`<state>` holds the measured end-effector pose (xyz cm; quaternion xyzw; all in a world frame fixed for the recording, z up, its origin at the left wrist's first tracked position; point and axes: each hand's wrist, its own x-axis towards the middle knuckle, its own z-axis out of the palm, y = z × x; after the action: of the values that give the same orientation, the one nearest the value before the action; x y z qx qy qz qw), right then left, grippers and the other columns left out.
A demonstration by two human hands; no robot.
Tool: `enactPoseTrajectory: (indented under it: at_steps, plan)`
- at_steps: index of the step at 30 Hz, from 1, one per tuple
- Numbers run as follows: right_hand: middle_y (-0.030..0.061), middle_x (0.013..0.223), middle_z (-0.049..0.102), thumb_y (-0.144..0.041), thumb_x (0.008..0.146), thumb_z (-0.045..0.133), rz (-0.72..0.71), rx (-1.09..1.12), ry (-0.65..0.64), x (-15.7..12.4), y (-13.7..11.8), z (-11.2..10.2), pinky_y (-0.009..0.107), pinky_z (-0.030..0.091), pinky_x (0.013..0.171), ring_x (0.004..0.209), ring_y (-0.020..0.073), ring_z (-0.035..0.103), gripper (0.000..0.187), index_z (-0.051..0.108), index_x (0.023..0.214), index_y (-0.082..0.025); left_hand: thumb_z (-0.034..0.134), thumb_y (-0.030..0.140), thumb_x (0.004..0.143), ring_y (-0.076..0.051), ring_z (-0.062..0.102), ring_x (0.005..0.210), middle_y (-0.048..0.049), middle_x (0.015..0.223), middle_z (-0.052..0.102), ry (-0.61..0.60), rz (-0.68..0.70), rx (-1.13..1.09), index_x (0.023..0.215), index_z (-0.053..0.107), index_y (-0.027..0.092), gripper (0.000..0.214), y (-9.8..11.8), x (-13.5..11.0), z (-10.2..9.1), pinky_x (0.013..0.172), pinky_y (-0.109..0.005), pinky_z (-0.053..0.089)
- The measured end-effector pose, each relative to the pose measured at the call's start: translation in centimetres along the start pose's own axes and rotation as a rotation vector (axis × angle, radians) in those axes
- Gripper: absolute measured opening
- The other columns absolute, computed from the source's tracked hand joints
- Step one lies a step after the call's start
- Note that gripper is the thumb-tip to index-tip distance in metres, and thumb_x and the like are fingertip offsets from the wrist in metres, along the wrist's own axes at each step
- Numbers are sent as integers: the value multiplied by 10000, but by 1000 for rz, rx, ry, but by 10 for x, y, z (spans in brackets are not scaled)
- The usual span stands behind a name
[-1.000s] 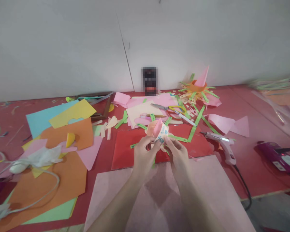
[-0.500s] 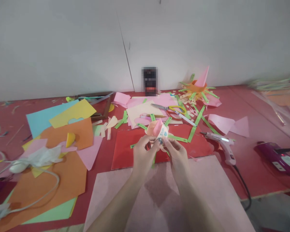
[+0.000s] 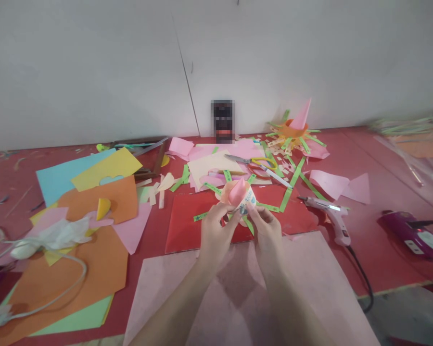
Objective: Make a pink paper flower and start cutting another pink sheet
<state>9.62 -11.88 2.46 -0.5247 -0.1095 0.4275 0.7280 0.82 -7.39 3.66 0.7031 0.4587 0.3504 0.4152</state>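
Observation:
Both of my hands hold a small paper flower (image 3: 236, 193) made of pink and peach paper with a white printed piece, above a red sheet (image 3: 187, 226). My left hand (image 3: 215, 231) pinches its lower left side with closed fingers. My right hand (image 3: 266, 228) pinches its lower right side, the fingertips meeting the left hand's under the flower. Green paper strips (image 3: 263, 206) stick out around the flower's base.
Scissors (image 3: 252, 161) lie behind the flower. A glue gun (image 3: 331, 214) with a black cord lies at the right, a purple tool (image 3: 407, 232) further right. Coloured sheets (image 3: 94, 202) and a white cable (image 3: 46, 269) cover the left. A finished paper flower (image 3: 295, 129) stands by the wall.
The hands and the flower have stayed almost in place; the fingertips have shifted slightly on the flower's base and the flower has tilted a little.

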Motion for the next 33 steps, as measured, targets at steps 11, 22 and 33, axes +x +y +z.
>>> enactPoseTrajectory:
  at_steps: [11,22,33]
  plan:
    - [15,748,607,-393,663,672,63,76,-68,1,7,2,264,403,667,690,129,522,197,645,699,-201,525,344,797,-117,491,633,7,682,582,17,11,15,728,596,200,174,-2,-1,1,580,-232,356]
    - [-10,596,539,-398,608,705,87,81,-38,1,10,4,269,382,629,590,120,468,238,592,578,-191,535,331,787,-120,501,633,12,661,592,12,42,28,711,586,207,155,0,-2,2,573,-233,364]
    - [34,789,609,-495,687,608,132,118,-35,0,5,3,261,405,608,689,141,524,304,653,785,-212,527,308,792,-114,492,631,14,676,588,9,-16,-5,712,595,201,150,2,-1,-1,585,-229,362]
